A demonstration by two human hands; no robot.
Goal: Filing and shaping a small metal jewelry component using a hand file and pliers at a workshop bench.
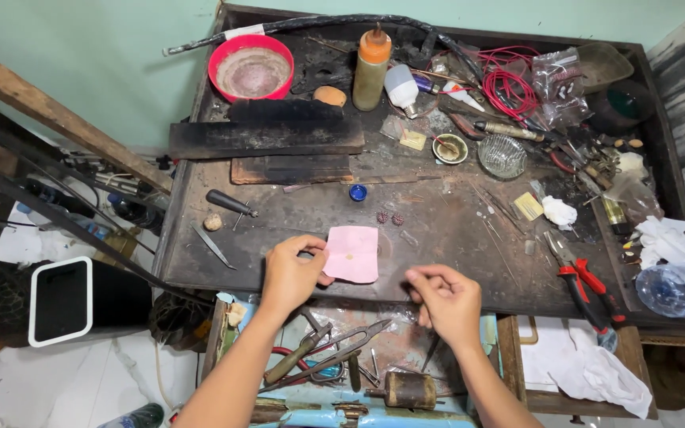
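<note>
Two bare hands at the front edge of a cluttered dark bench (295,214), one on a pink paper.

Head view: the left hand (291,273) reaches in from below, wrist bent, its fingers (311,247) pinching the left edge of the pink paper (352,254), which lies flat on the bench with a small yellowish speck at its middle. The right hand (445,301) hangs just over the bench's front edge, fingers curled shut; whether they pinch anything I cannot tell. At the back, a red bowl (251,67) holds a greyish residue, beside an orange-capped bottle (372,70); a small glass dish (502,155) sits further right. Red-handled pliers (584,289) lie at right.
</note>
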